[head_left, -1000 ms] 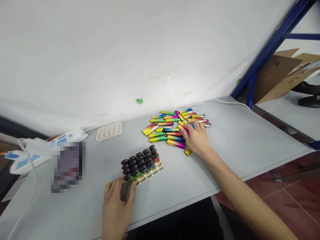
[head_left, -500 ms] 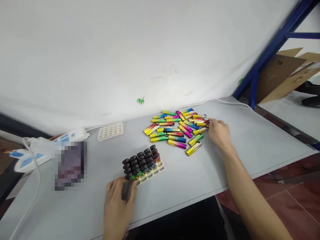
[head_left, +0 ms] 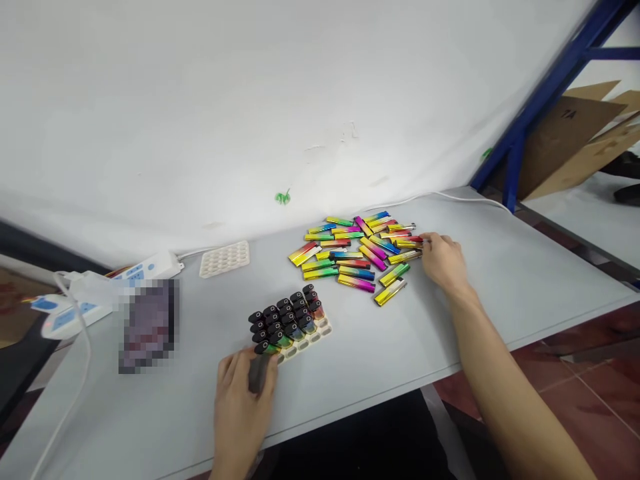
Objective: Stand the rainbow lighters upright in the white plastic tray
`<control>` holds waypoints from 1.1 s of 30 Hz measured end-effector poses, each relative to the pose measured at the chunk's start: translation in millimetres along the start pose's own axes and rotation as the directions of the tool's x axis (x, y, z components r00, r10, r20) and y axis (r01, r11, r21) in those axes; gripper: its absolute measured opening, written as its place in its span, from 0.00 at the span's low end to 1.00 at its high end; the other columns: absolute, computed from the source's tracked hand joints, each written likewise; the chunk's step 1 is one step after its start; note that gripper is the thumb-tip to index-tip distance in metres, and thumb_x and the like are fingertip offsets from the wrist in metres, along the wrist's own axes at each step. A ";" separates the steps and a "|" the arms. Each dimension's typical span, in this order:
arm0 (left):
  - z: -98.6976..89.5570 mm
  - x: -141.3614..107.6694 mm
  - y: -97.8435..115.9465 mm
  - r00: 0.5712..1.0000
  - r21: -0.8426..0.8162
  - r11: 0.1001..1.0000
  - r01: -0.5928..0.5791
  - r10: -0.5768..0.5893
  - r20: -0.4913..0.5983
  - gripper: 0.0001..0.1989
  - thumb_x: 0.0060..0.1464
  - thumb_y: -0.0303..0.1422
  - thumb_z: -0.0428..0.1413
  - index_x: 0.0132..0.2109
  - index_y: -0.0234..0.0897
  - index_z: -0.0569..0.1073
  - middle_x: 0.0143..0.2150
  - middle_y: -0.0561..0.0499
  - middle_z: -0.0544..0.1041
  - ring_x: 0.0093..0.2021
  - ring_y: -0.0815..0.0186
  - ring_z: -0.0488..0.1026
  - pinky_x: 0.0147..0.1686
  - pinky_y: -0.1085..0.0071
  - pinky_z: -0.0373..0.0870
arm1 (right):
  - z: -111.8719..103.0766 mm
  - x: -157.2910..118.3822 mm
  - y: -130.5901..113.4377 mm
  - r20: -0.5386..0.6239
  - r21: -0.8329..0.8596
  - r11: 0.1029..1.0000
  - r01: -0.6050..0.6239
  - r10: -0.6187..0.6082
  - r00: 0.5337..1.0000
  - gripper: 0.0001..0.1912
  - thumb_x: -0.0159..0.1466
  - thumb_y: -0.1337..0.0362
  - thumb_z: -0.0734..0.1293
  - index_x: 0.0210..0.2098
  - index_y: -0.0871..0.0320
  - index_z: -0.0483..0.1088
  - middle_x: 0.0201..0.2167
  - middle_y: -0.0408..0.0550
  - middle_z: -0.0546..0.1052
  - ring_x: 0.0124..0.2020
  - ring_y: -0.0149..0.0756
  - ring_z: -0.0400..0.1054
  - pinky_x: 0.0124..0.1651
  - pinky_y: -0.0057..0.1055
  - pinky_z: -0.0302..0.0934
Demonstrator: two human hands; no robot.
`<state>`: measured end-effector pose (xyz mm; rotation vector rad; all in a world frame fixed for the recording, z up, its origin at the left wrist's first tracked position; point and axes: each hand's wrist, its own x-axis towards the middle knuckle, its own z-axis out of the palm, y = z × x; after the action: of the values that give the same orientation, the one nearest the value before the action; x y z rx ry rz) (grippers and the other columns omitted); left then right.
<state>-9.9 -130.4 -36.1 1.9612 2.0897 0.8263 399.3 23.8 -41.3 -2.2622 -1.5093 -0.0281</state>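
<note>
On the left, my left hand is closed around a dark grey rectangular piece, thumb and fingers on either side of it. Against its fingertips stands a pale tray with oval holes, with several upright black-topped lighters in its back rows; the front row of holes shows bare. My right hand reaches to the right edge of a loose pile of shiny two-tone lighters. Its fingertips are closed at the end of a red and yellow lighter; the thumb is mostly hidden.
Another pale holed tray lies near the wall. To the left are a white power strip, a cable and a pixelated dark object. A blue metal frame and cardboard boxes stand at the right.
The whole view has shifted slightly. Both hands keep nearly the same places, the left on the dark piece beside the tray, the right at the pile's edge.
</note>
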 end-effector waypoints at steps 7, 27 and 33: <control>1.3 0.1 -2.4 1.000 0.002 1.000 -0.013 0.013 -0.014 0.13 0.60 0.46 0.52 0.38 0.42 0.69 0.36 0.48 0.74 0.46 0.53 0.67 0.44 0.59 0.68 | -1.1 -0.6 13.5 -0.056 0.115 0.992 0.048 -0.042 0.998 0.21 0.67 0.67 0.54 0.53 0.62 0.72 0.48 0.59 0.76 0.49 0.50 0.66 0.54 0.45 0.59; 0.6 -0.2 -1.2 1.000 -0.031 0.999 0.021 -0.021 0.014 0.12 0.60 0.46 0.52 0.38 0.42 0.70 0.38 0.47 0.74 0.48 0.52 0.67 0.45 0.58 0.68 | -31.4 -0.6 35.5 0.127 0.817 0.557 -0.151 0.081 0.989 0.20 0.62 0.46 0.66 0.43 0.55 0.72 0.40 0.51 0.78 0.41 0.42 0.72 0.45 0.40 0.65; 0.7 -0.1 -1.6 1.000 -0.033 0.999 0.012 -0.012 0.011 0.13 0.60 0.46 0.52 0.39 0.42 0.70 0.38 0.47 0.74 0.48 0.52 0.67 0.45 0.57 0.68 | -34.0 -9.6 -5.5 0.204 0.971 0.115 -0.211 0.075 0.976 0.19 0.66 0.40 0.58 0.43 0.47 0.63 0.20 0.35 0.57 0.15 0.28 0.50 0.18 0.27 0.48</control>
<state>-11.0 -130.3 -37.5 1.9308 2.0664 0.8409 397.7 5.2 -10.8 -1.1757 -0.7763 0.9307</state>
